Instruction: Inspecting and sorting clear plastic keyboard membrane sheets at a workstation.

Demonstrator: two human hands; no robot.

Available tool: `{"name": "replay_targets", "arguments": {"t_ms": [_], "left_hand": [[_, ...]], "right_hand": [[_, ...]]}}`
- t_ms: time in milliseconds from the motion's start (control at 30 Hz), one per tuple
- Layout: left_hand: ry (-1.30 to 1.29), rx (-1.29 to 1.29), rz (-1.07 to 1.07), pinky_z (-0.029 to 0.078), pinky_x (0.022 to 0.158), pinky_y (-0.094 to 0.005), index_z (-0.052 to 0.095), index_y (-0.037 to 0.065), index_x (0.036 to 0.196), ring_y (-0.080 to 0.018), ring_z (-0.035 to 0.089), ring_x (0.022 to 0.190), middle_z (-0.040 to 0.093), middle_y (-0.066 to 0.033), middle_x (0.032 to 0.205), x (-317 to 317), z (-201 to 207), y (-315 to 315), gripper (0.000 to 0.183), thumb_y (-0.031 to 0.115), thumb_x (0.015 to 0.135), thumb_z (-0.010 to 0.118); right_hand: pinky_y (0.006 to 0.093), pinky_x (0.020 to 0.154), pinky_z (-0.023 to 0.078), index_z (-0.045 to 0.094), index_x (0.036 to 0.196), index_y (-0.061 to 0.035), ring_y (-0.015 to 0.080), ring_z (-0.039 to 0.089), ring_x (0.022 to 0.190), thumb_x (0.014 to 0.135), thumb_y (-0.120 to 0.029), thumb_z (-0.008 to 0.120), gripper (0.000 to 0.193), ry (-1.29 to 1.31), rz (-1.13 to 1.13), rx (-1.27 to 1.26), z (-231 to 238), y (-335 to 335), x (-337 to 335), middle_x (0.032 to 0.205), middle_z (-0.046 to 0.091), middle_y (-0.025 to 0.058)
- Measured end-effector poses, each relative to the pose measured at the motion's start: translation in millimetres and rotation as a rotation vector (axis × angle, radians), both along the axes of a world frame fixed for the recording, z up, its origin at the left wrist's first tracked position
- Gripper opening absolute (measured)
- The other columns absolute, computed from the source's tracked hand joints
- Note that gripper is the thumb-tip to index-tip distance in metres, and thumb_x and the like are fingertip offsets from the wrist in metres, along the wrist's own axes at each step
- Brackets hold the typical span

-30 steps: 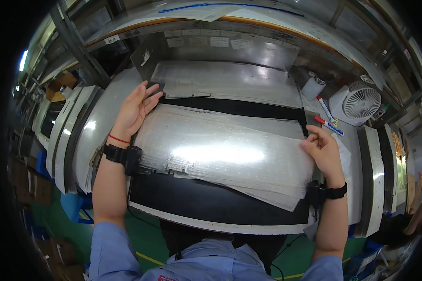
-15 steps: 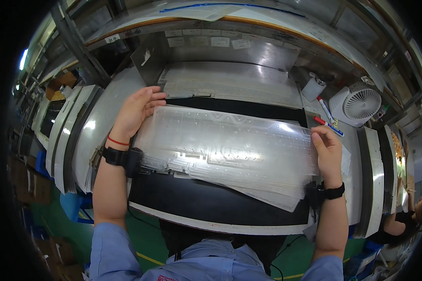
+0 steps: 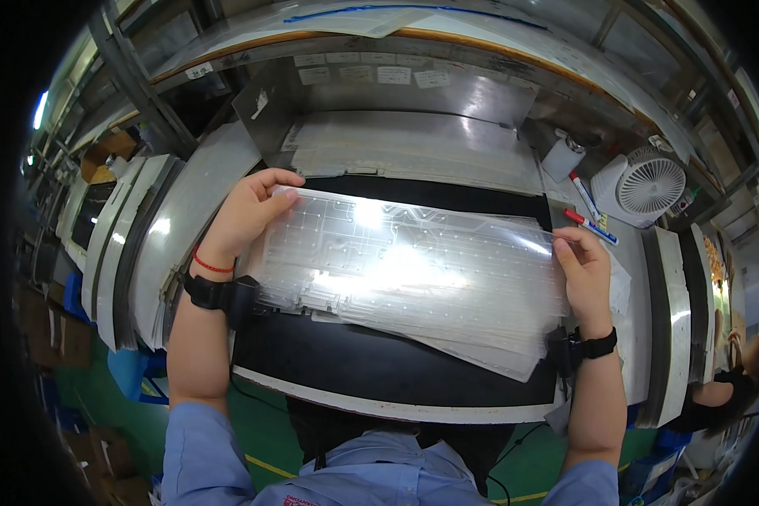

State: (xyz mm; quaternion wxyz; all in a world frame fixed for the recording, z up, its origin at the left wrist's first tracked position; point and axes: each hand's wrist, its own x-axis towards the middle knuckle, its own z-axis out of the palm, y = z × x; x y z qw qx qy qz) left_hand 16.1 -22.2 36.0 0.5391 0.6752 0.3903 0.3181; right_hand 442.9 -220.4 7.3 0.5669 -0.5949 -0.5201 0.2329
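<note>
A clear plastic sheet (image 3: 430,253) with faint printed lines and small dots lies uppermost, its surface catching bright glare. My left hand (image 3: 249,211) pinches its far left corner, the thumb on top and the fingers behind the edge. At the other end, my right hand (image 3: 586,274) has the sheet's right edge between thumb and fingers. Beneath it is a pile of similar sheets (image 3: 489,350), fanned unevenly, with notched edges showing at the left front. The pile rests on a black mat (image 3: 304,363). Each of my wrists carries a black strapped device.
Flat grey sheets (image 3: 422,139) lie behind the mat against a metal backboard. At the back right stand a white bottle (image 3: 563,158), markers (image 3: 589,226) and a white fan (image 3: 645,190). Stacked panels (image 3: 173,236) flank the left side, more panels (image 3: 670,312) the right. A co-worker (image 3: 717,396) is far right.
My left hand has gone from spread fingers beside the corner to a pinch on it. The top sheet's left end has tilted, shifting the glare. My right hand keeps its hold.
</note>
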Motion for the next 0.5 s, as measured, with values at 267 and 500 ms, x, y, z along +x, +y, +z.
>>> {"name": "replay_targets", "arguments": {"t_ms": [267,500], "left_hand": [[-0.121,-0.037,-0.035,0.048,0.077,-0.0204,0.054,0.006,0.101,-0.0064,0.06,0.082,0.066,-0.0015,0.091,-0.3,-9.8,5.9,0.02,0.005,0.086,0.067],[-0.134,-0.058,-0.012,0.048,0.079,-0.0204,0.05,0.006,0.104,-0.0075,0.062,0.081,0.069,-0.0036,0.089,1.2,-10.8,5.9,0.025,0.002,0.084,0.066]], "right_hand": [[0.023,0.083,0.044,0.066,0.105,0.0012,0.0108,0.057,0.091,0.092,-0.004,0.064,0.015,-0.076,0.033,0.099,-0.6,0.4,-3.2,0.097,0.061,0.0032],[0.0229,0.083,0.044,0.066,0.105,0.001,0.0105,0.057,0.09,0.092,-0.005,0.065,0.015,-0.055,0.021,0.089,-2.0,1.0,-3.3,0.097,0.061,0.003]]}}
